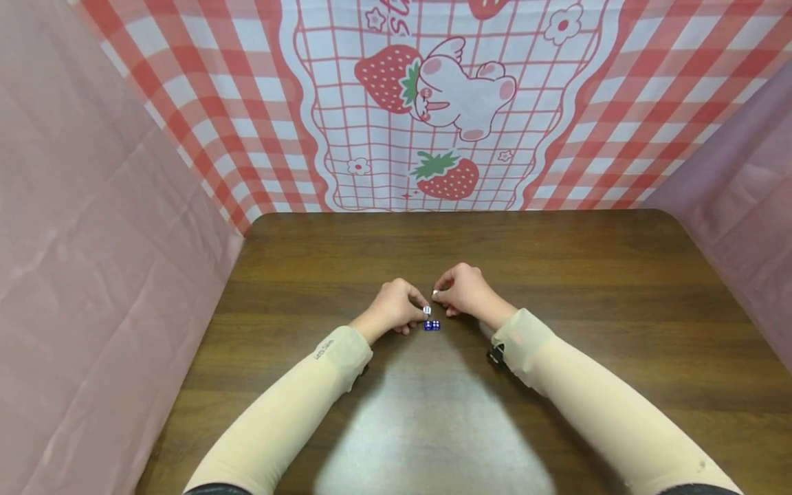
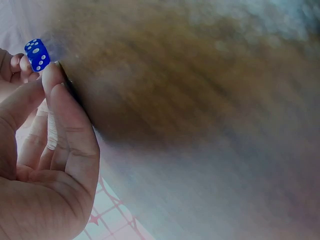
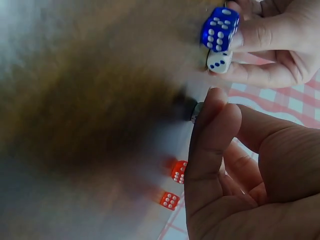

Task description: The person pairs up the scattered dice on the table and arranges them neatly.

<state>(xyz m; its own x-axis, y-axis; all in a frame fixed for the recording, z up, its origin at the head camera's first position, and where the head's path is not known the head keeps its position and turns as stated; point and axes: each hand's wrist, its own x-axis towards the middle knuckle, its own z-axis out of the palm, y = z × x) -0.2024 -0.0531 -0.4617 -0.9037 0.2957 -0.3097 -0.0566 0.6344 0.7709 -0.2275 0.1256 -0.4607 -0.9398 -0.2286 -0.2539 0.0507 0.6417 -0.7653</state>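
Note:
My left hand (image 1: 394, 306) pinches a white die (image 1: 427, 311) between thumb and fingertips, low over the table. Blue spots show on this white die (image 3: 219, 63) in the right wrist view. Just on the near side sit two blue dice (image 1: 432, 325), side by side; one blue die (image 2: 37, 55) appears beyond the left fingertips in the left wrist view. A little to the right and farther back, my right hand (image 1: 465, 290) pinches another white die (image 1: 436, 293), mostly covered by its fingertips. Two red dice (image 3: 175, 186) lie past the right fingers, hidden in the head view.
Both hands work near the middle of a brown wooden table (image 1: 309, 261). A red-and-white checked cloth (image 1: 383, 172) with strawberries hangs along the far edge. Pink cloth (image 1: 124, 240) hangs at the left side, with more fabric (image 1: 736, 179) at the right.

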